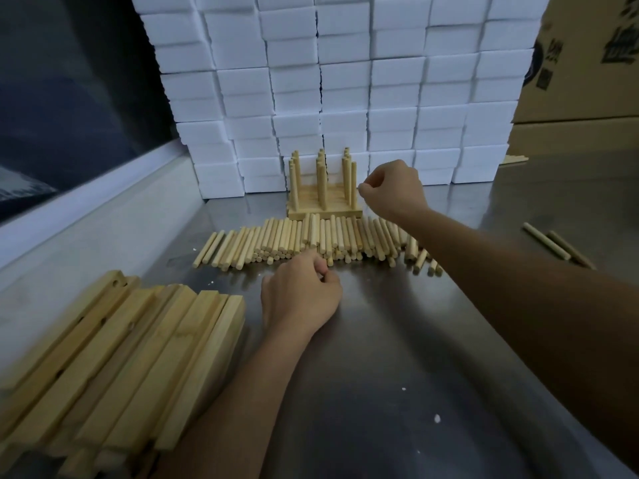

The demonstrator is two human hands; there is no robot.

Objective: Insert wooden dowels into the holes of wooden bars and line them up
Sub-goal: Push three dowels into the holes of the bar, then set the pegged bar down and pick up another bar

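Several finished wooden bars (325, 213) lie side by side against the foam wall, with upright dowels (322, 183) standing in three rows. Just right of them is my right hand (392, 191), its fingers curled and its thumb and forefinger pinched close beside the rightmost upright dowel; I see nothing in it. A wide pile of loose dowels (311, 240) lies in front of the bars. At the pile's near edge my left hand (301, 293) rests on the metal table (397, 340) with its fingers curled, and no dowel shows in its grip. Empty bars with holes (114, 357) are stacked at the near left.
A wall of white foam blocks (345, 81) rises behind the work. Cardboard boxes (584, 63) stand at the back right. Two stray dowels (553, 245) lie on the table at the right. A raised metal ledge (86, 216) runs along the left side.
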